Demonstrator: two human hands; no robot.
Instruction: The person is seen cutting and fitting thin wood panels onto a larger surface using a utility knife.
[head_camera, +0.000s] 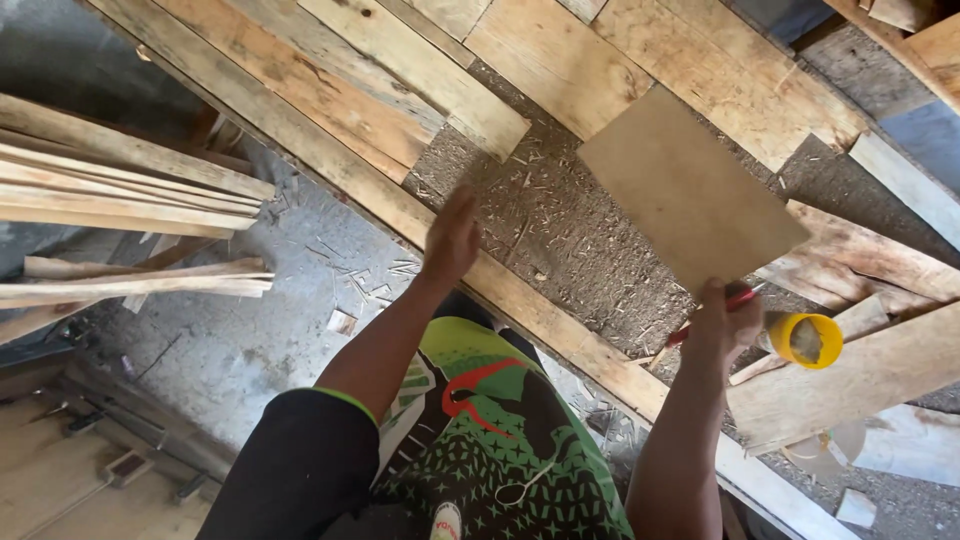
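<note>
My right hand (722, 322) grips the near corner of a flat brown square board (688, 190), holding it tilted above the workbench; a red pencil-like tool (700, 322) is pinched in the same hand. My left hand (452, 238) is spread flat, palm down, on the sawdust-covered bench top (545, 225), just past the long plank (330, 170) along the bench's near edge. Nothing is in the left hand.
Wooden planks (440, 70) lie across the bench's far side. A yellow round container (807, 340) sits by more planks (870, 370) at the right. A stack of thin wood strips (120, 190) juts in from the left over the concrete floor (250, 330).
</note>
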